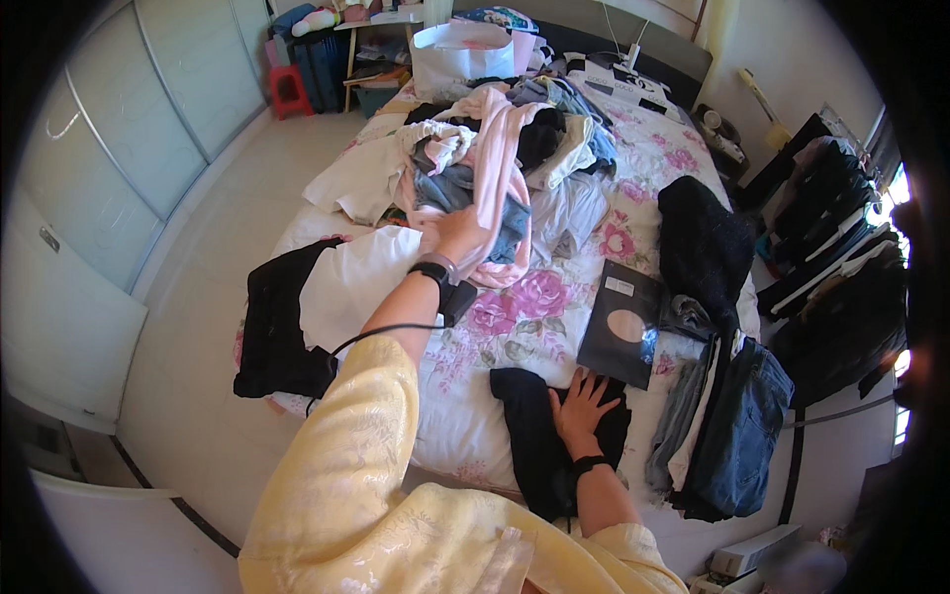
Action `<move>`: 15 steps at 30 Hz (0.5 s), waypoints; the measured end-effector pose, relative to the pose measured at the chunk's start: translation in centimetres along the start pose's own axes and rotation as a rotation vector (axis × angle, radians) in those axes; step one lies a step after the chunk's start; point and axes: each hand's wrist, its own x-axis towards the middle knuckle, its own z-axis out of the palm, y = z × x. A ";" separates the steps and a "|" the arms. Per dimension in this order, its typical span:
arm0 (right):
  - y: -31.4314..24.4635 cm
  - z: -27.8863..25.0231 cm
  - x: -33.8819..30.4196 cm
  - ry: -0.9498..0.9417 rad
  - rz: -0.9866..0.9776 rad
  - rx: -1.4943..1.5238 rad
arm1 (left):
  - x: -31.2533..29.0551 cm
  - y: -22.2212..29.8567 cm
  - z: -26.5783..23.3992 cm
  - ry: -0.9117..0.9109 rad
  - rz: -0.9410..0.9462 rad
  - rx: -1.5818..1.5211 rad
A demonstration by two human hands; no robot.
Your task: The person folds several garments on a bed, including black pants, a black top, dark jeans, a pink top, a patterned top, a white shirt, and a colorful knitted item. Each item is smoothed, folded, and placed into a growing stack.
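My left hand [457, 236] reaches into a heap of clothes on the bed, against a long pink garment [500, 148] and a bluish-grey denim piece [510, 230]. Its fingertips are hidden, so its grip cannot be made out. A white cloth [361, 282] spreads beside that wrist, partly over a black garment [277, 317]. Near the front edge of the bed, my right hand [582, 406] lies flat with spread fingers on a folded black garment [524, 411]. Just beyond it is a flat black package [621, 322] with a pale round patch.
Folded jeans [742, 436] and trousers line the right edge, below a fuzzy black garment [705, 238]. A white bag [463, 61] stands at the far end. Hanging clothes [841, 287] crowd the right side; a red stool [289, 91] stands far left. A black cable [381, 328] crosses my left forearm.
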 end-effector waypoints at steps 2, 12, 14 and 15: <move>0.0 0.0 -0.1 0.001 -0.001 -0.004 | -1.9 1.8 0.6 0.009 0.072 -0.159; 0.8 0.8 0.1 -0.072 -0.028 -0.068 | -24.4 7.9 -2.1 -0.233 0.509 -0.245; 1.3 1.3 0.0 -0.195 -0.059 -0.209 | -31.3 7.1 -2.4 -0.271 0.770 -0.161; 1.4 1.5 0.0 -0.196 -0.041 -0.013 | -34.1 6.1 -2.8 -0.392 0.692 -0.165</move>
